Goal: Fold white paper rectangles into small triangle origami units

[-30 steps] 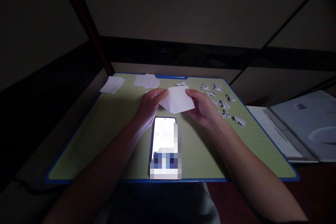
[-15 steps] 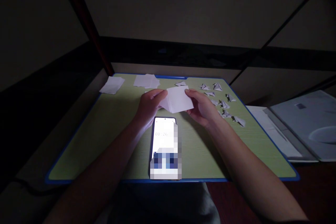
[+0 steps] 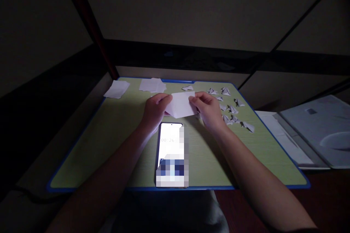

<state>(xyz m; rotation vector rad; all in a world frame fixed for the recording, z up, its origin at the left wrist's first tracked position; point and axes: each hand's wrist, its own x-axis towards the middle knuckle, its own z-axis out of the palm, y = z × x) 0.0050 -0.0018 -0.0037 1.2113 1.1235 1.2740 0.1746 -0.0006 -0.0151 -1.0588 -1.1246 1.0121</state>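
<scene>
A white sheet of paper (image 3: pixel 182 105) is held up between my two hands, above the far side of the phone. It has a crease near its left part. My left hand (image 3: pixel 156 111) pinches its left edge with the thumb on top. At the right edge, my right hand (image 3: pixel 209 109) grips it between thumb and fingers. Most of the fingers behind the sheet are hidden. Several small folded paper pieces (image 3: pixel 232 109) lie on the table just beyond and to the right of my right hand.
A lit phone (image 3: pixel 171 145) with a timer lies before me on the green table (image 3: pixel 115 145), which has a blue rim. Stacks of white paper, one at far left (image 3: pixel 117 89) and another at the back (image 3: pixel 152 85), rest there. An open grey box (image 3: pixel 319 127) stands to the right.
My right hand has shifted its grip, its thumb now further in over the paper's right edge. The paper has moved slightly left. My left hand stays nearly in place.
</scene>
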